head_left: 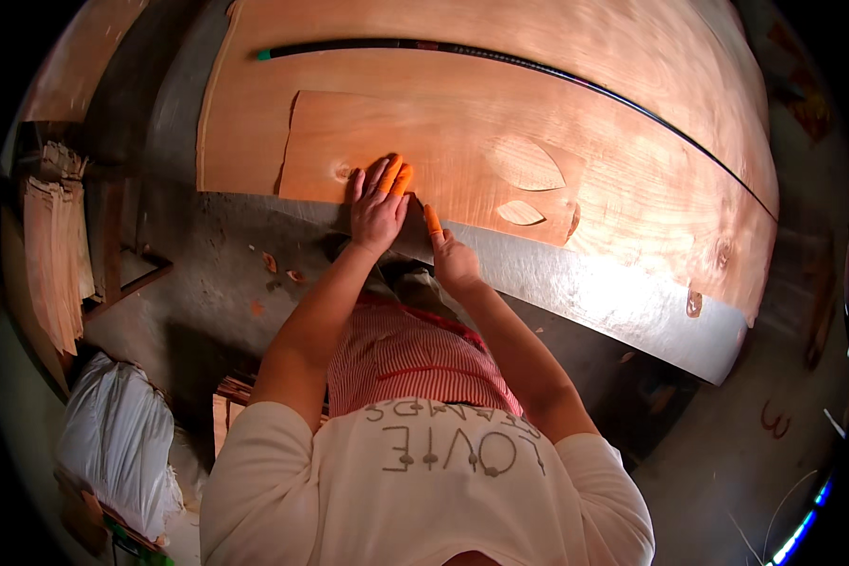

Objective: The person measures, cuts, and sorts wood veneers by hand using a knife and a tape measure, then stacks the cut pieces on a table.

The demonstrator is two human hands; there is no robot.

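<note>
My left hand (379, 209) lies flat on a thin wood veneer piece (349, 127), near its front edge. Its fingers are stretched out, two of them in orange finger covers. Just to the right, my right hand (455, 261) is closed at the same edge, its index finger in an orange cover pointing forward. What it grips is hidden or too small to name. The veneer piece rests on a larger veneer sheet (651, 113). Two leaf-shaped openings or patches, a larger one (528, 163) and a smaller one (521, 213), show toward the right end of the piece.
A long black rod (500, 55) with a green end lies curved across the large sheet. Bare metal tabletop (575, 288) shows along the near edge. Stacked veneer strips (55, 255) stand at the left, above a white sack (118, 443). Scraps (270, 262) lie on the floor.
</note>
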